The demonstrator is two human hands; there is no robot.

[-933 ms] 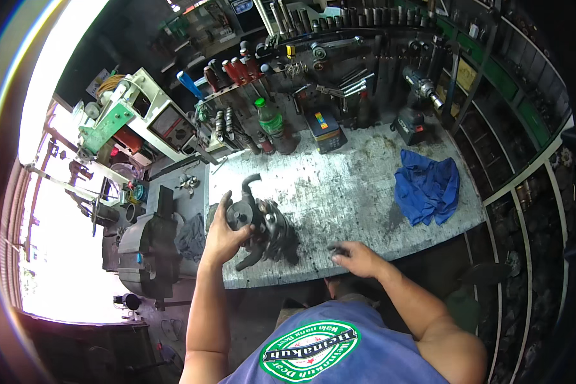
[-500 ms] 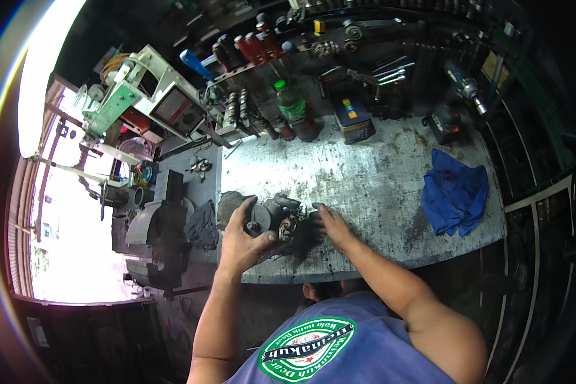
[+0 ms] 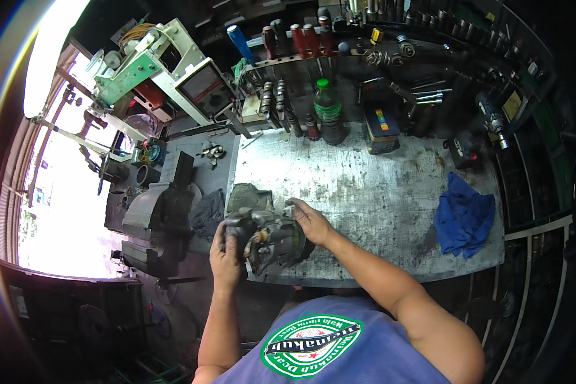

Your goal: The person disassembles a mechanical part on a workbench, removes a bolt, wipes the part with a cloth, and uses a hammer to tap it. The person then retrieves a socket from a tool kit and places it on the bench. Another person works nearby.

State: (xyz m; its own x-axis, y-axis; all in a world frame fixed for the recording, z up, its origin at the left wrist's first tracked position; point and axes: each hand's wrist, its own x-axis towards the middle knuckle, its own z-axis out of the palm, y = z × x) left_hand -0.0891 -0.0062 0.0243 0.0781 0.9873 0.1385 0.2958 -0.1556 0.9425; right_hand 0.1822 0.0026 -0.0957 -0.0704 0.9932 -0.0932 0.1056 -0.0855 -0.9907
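Observation:
A dark, greasy metal machine part [image 3: 274, 238] with a rounded body and small fittings is between my hands, over the near left part of the bench. My left hand [image 3: 226, 256] grips its left end, with the fingers wrapped round it. On the opposite side, my right hand [image 3: 310, 221] holds the upper right edge, fingertips on the far side. The underside is hidden, so I cannot tell whether it touches the bench. Just behind it lies a crumpled grey-brown cloth-like piece [image 3: 250, 194].
The metal-topped bench [image 3: 365, 198] has a blue cloth [image 3: 465, 216] at its right. A green-capped bottle [image 3: 328, 112], a dark box [image 3: 381, 128] and a tool rack [image 3: 301, 56] stand along the back. A large vise [image 3: 152, 211] and a dark rag [image 3: 207, 214] are at left.
My hands were apart around the part, with the right one off it. Now both hold it, and it appears turned and raised. The view has shifted too.

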